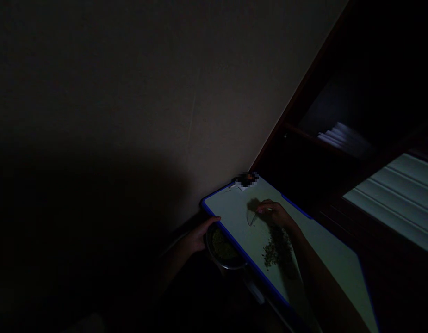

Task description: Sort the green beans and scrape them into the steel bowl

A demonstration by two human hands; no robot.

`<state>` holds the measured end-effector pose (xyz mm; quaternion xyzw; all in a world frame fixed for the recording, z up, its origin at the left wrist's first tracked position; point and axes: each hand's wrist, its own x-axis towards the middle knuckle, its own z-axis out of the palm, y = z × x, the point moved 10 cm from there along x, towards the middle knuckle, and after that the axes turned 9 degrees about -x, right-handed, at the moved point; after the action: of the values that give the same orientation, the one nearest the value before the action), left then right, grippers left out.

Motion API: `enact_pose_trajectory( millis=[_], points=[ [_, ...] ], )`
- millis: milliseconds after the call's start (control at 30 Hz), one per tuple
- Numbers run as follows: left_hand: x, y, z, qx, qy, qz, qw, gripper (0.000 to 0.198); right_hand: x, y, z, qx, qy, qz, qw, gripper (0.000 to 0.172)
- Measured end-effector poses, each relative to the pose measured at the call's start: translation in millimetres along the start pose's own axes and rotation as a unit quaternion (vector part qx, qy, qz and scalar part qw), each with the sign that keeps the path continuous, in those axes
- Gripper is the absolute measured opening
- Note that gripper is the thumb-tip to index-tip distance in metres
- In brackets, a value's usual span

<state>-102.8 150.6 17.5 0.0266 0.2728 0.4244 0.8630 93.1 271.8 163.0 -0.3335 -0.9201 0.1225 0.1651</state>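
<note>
Looked into deep gloom. Saw a broad, plain wall (147, 92) toward ten o'clock, shaded darker lower down. Found dark wooden shelving (306, 132) toward two o'clock, meeting the wall along a slanting edge. Picked out a pale worktop (231, 212) with a blue rim toward four and five o'clock, its far end close to the wall. Noticed a pale ribbed panel (404, 199) at three o'clock, and, on a shelf, a pale ridged stack (347, 138), too dim to name.

Came next to a round metal bowl (229, 267) with greenish contents, at the worktop's nine o'clock side, partly hidden by the blue rim. Located the green bits (278, 247) on the worktop itself, loosely heaped and scattered at three o'clock from the bowl, partly shadowed by the right forearm.

Saw the right hand (274, 212) at twelve o'clock of that heap, fingers curled and narrowly spaced. Could not tell about any grip there. Saw the left hand (199, 237) at the bowl's nine o'clock side, thumb reaching over the worktop's rim, remaining fingers hidden; could not tell their spread.

Spotted a small pixelated object (246, 179) at the far end, and, smallest, a thin curved outline (250, 219) just beside the right fingertips, at nine o'clock.
</note>
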Motion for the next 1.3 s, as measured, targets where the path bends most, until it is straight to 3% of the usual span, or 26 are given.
enact_pose_trajectory(
  millis=[267, 533, 700, 1067, 1300],
  points=[
    [17.3, 1.9, -7.7, -0.013, -0.026, -0.005, 1.000, 0.053, -12.1, 10.0, 5.6, -0.021, -0.025, 0.008, 0.999, 0.028],
    [19.3, 0.5, -4.1, -0.009, -0.046, -0.007, 0.999, 0.050, -16.2, 18.8, 2.4, -0.040, -0.018, 0.023, 0.999, 0.029],
    [22.2, -0.5, -3.5, -0.007, -0.057, -0.007, 0.998, 0.053, -34.4, 17.4, 4.0, -0.046, -0.016, 0.037, 0.998, 0.028],
    [20.4, -2.3, 1.3, -0.001, -0.069, -0.004, 0.998, 0.048, -89.5, -5.7, -1.1, -0.051, 0.005, 0.073, 0.996, 0.027],
    [16.8, -0.1, 5.3, 0.007, -0.077, -0.008, 0.997, 0.045, -111.1, -27.4, -12.3, -0.062, 0.059, 0.085, 0.993, 0.026]
  ],
)
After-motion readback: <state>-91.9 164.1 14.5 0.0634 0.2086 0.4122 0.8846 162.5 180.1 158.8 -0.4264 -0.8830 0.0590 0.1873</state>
